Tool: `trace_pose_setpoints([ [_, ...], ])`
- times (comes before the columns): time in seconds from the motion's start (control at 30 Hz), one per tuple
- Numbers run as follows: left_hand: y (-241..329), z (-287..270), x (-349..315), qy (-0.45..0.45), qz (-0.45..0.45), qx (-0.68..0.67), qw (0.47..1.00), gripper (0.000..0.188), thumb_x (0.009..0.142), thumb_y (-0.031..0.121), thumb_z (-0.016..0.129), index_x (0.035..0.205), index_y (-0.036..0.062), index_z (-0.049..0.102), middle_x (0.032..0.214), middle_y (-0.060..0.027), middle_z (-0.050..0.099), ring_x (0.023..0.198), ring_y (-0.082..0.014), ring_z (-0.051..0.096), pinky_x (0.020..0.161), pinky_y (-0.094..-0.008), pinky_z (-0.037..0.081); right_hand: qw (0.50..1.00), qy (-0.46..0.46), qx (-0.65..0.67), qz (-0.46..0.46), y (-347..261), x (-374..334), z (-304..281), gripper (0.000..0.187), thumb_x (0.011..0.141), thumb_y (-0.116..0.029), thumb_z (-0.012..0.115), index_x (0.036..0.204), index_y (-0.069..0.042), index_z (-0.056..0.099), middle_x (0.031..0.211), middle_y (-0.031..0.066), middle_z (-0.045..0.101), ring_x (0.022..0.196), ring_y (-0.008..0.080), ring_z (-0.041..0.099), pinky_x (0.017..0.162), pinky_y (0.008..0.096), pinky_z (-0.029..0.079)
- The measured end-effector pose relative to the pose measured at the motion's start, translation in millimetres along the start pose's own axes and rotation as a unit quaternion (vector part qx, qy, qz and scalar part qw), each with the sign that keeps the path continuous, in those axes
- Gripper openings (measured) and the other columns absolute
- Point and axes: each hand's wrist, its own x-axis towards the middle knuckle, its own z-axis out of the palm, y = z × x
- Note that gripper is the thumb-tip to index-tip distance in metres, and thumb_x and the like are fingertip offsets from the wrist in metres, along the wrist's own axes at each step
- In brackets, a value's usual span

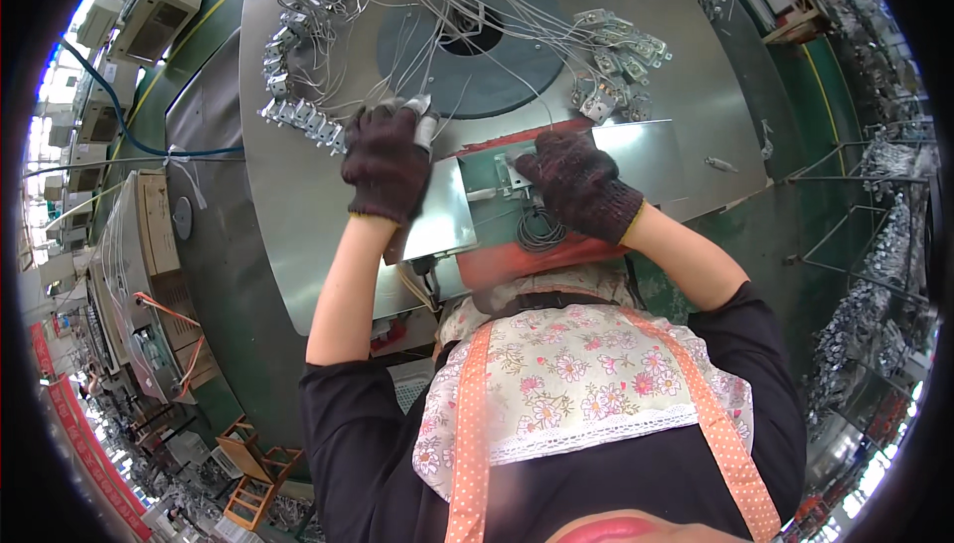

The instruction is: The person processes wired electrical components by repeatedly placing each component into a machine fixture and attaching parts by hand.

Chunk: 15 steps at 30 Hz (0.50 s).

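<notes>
Both of my hands wear dark knitted gloves. My left hand [388, 163] is closed around a short whitish stick-like tool [425, 128], whose kind I cannot make out; its narrow tip points away from me. My right hand [578, 183] pinches the edge of a small metal bracket-like part [510, 172] lying over a green pad [487, 207] between two shiny metal plates. A coil of thin dark cable [540, 233] lies just below that part, beside my right fingers. Thin grey wires [497, 54] run from the far side of the table toward both hands.
Metal-ended wire bundles lie at the left [303, 124] and right [621, 51] of a grey round disc [542, 81] on the metal table [696, 76]. A wooden chair [260, 473] stands low at the left. Metal racks [855, 207] stand at the right.
</notes>
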Motion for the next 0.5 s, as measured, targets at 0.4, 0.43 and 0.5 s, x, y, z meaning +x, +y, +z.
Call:
trace_pose_setpoints([
  [0.4,92.9,16.7,-30.0,-0.202,0.157,-0.036,0.966,0.043,0.083,0.031,0.067,0.122,0.0118,0.069,0.118,-0.0156,0.069,0.119,-0.0340,0.062,0.112,-0.0493,0.040,0.976,0.095,0.193,0.038,-11.4,-15.7,7.7,0.080,0.077,-0.026,0.081,0.148,-0.008,0.047,0.113,0.0207,0.061,0.104,0.0366,0.060,0.088,0.0465,0.052],
  [0.43,96.3,15.3,-27.1,-0.217,0.147,-0.047,0.964,0.043,0.084,0.030,0.066,0.122,0.0117,0.068,0.118,-0.0161,0.069,0.119,-0.0344,0.062,0.111,-0.0494,0.041,0.970,0.099,0.216,0.048,-11.2,-16.4,0.6,0.081,0.077,-0.025,0.081,0.149,-0.009,0.047,0.114,0.0200,0.061,0.103,0.0363,0.061,0.088,0.0456,0.052],
  [0.5,104.9,9.8,-22.8,-0.241,0.114,-0.081,0.960,0.039,0.088,0.028,0.063,0.122,0.0101,0.068,0.119,-0.0180,0.069,0.119,-0.0370,0.062,0.109,-0.0494,0.043,0.963,0.067,0.258,0.034,1.2,-19.0,-8.3,0.081,0.078,-0.022,0.081,0.150,-0.009,0.047,0.114,0.0182,0.062,0.102,0.0348,0.062,0.088,0.0438,0.053],
])
